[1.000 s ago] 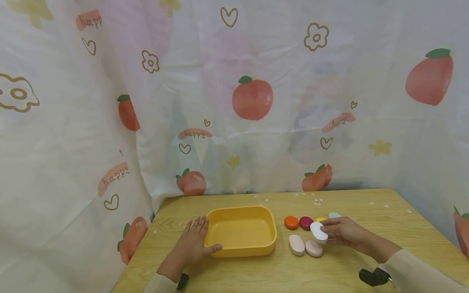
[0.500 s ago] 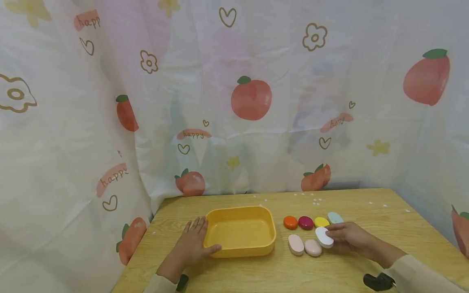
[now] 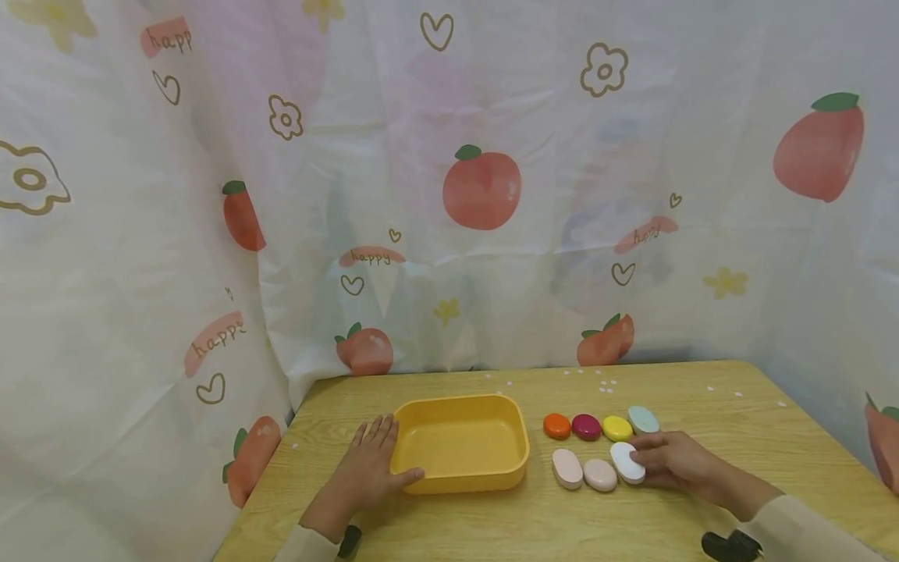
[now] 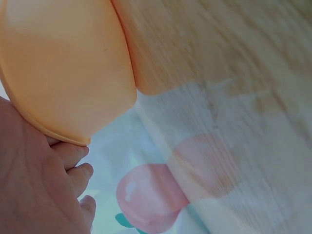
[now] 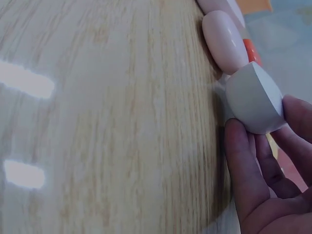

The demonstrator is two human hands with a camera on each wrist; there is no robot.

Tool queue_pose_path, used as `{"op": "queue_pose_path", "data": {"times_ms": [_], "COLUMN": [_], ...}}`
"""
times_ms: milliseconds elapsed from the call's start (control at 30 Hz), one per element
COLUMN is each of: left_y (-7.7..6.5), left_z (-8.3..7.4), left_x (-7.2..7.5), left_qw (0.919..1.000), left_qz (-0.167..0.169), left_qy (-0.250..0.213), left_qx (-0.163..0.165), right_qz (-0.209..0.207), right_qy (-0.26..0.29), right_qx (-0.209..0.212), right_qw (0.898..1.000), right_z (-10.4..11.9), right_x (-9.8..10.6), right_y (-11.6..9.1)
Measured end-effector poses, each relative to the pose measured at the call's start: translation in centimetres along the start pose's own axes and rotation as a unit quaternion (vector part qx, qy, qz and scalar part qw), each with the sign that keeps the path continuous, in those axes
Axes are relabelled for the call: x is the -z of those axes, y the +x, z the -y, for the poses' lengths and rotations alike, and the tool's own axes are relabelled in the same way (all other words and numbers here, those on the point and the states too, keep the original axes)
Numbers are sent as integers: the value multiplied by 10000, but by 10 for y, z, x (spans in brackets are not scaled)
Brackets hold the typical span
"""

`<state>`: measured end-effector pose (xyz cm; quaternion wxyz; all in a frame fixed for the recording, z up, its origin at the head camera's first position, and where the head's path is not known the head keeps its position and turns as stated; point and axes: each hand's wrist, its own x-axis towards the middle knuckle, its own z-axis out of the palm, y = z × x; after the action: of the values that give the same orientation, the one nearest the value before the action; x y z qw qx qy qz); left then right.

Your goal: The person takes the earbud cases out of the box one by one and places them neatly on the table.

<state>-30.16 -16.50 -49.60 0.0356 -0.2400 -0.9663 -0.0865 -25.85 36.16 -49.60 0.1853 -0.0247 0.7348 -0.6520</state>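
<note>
In the head view my right hand [image 3: 677, 467] pinches a white oval soap bar [image 3: 627, 463] at its right end. The right wrist view shows the thumb on the top of this white soap [image 5: 256, 97] and fingers at its side and underneath, low over the table. Just left of it lie two pale pink soap bars, one rounded [image 3: 600, 474] and one flat-topped [image 3: 567, 469]. My left hand [image 3: 368, 464] rests against the left side of a yellow plastic tub [image 3: 467, 482], fingers extended, thumb over the front rim. The tub's inside holds nothing.
Behind the pink soaps, orange [image 3: 557, 426], dark red [image 3: 586, 427], yellow [image 3: 617, 428] and pale green [image 3: 643, 420] soaps form a back row. Small white flecks dot the far part of the wooden table [image 3: 702, 414]. A fruit-printed curtain [image 3: 534, 312] hangs behind.
My right hand has moved the white soap bar right and down, to the right end of the front row. The yellow and pale green soaps are now uncovered. My left hand stays put.
</note>
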Motion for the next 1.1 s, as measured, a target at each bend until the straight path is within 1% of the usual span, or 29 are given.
{"op": "queue_pose_path", "data": {"times_ms": [167, 300, 367, 467, 533, 600, 733, 767, 933, 1100], "left_y": [1, 2, 2, 2, 1, 1, 0, 0, 1, 0], "left_z": [0, 0, 0, 1, 1, 1, 2, 2, 3, 5], "left_x": [0, 0, 0, -1, -1, -2, -2, -2, -3, 0], "left_qw": [10000, 10000, 10000, 10000, 10000, 10000, 10000, 10000, 10000, 10000], "left_qz": [6, 16, 18, 30, 47, 66, 88, 93, 63, 64], "left_qy": [-40, -35, -37, -25, -26, -23, -35, -26, -15, -25], "left_qx": [4, 14, 16, 17, 24, 27, 21, 18, -21, -22], "right_qz": [-255, -497, -644, -928, -1003, -1112, -1097, -1147, -1125, -1114], "right_qy": [-331, -713, -933, -1350, -1580, -1691, -1663, -1643, -1688, -1594], "right_qx": [-113, -186, -240, -311, -258, -236, -156, -192, -215, -270], "right_qw": [9991, 9960, 9933, 9860, 9820, 9790, 9798, 9795, 9790, 9805], "right_z": [0, 2, 4, 5, 6, 5, 4, 4, 4, 5], "right_x": [-2, -6, -8, -11, -12, -13, -15, -15, -15, -15], "right_y": [1, 3, 3, 3, 2, 1, 0, 0, 0, 1]}}
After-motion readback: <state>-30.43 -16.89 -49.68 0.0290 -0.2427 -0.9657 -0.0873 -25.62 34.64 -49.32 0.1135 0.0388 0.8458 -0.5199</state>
